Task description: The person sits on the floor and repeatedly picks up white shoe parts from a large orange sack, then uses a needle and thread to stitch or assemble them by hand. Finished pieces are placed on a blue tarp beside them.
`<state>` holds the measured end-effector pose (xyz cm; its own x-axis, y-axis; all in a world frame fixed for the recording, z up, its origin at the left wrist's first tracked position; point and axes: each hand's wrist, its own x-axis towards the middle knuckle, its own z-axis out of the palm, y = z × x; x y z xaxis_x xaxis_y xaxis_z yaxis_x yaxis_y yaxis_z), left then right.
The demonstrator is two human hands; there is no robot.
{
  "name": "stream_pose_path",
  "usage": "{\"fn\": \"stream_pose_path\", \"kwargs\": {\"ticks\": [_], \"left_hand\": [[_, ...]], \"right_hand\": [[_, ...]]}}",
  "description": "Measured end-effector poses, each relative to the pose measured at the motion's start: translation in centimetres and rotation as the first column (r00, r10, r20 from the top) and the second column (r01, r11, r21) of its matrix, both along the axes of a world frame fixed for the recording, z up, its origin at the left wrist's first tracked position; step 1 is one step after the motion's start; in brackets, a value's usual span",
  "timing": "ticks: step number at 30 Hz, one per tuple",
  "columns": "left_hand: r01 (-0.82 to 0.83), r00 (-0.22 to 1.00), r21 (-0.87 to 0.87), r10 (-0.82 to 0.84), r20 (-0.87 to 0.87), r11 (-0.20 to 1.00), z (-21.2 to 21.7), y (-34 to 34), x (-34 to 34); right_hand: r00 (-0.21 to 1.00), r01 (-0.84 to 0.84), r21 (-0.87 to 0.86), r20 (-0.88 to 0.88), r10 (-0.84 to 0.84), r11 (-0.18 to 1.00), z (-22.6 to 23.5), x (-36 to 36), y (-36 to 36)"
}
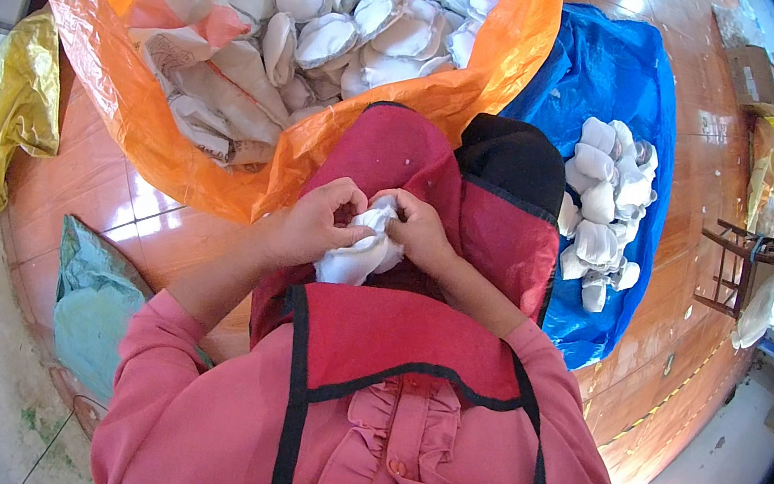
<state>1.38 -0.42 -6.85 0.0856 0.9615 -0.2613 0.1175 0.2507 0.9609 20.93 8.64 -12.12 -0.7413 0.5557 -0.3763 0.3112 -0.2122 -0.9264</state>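
A glossy, orange-brown tiled floor (689, 158) spreads around the seated person, with sunlight glinting off it at the left. Above the lap, just past the front flap of a red apron (412, 342) with black binding, is a soft white fabric pad (356, 259). Its long axis runs obliquely, the upper end pointing forward and right between the hands, the lower end back and left toward the apron. The cloth looks smooth, bunched and creased, rounded at the lower end. The left hand (321, 226) is curled, thumb and forefinger against the pad's left side; the right hand (421, 232) pinches its upper right part, and the fingers hide some of that end. Ahead, a wide-mouthed sack of crinkled orange woven plastic (509, 59) holds a mound of rounded white pads (323, 39), many double-lobed, beside a crumpled whitish sack (228, 95). Its near wall bulges up against the knees. To the right, a blue plastic sheet (626, 72) bears a loose pile of cupped white pieces (601, 203). Farther out are a yellow sack (15, 107), a green sack (92, 312) and a dark wooden stool (752, 249).
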Motion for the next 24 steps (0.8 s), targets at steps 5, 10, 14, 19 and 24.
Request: {"fn": "stream_pose_path", "kwargs": {"ticks": [5,10,14,19,24], "left_hand": [[-0.17,0.964,-0.006,0.165,-0.208,0.985,-0.7,-0.3,1.4],[-0.388,0.914,-0.097,0.369,-0.169,0.917,-1.6,-1.4,2.5],[-0.403,0.909,-0.129,0.379,-0.174,0.906,-0.2,-1.6,2.1],[-0.282,0.956,-0.141,0.265,-0.127,0.949,-0.3,-1.3,1.2],[-0.208,0.956,-0.165,0.165,-0.242,0.964,1.3,-0.9,1.4]], "right_hand": [[0.993,0.095,0.042,0.072,-0.098,0.995,-0.3,-1.1,-0.5],[0.992,0.114,0.133,0.044,-0.121,0.985,-1.0,-1.7,-0.7],[0.995,0.069,0.248,0.051,-0.084,0.966,0.2,-2.0,-0.8],[0.992,-0.129,0.239,0.046,0.121,0.963,2.1,-1.3,1.3],[0.969,-0.245,0.116,0.001,0.247,0.963,3.3,-0.5,2.8]]}}
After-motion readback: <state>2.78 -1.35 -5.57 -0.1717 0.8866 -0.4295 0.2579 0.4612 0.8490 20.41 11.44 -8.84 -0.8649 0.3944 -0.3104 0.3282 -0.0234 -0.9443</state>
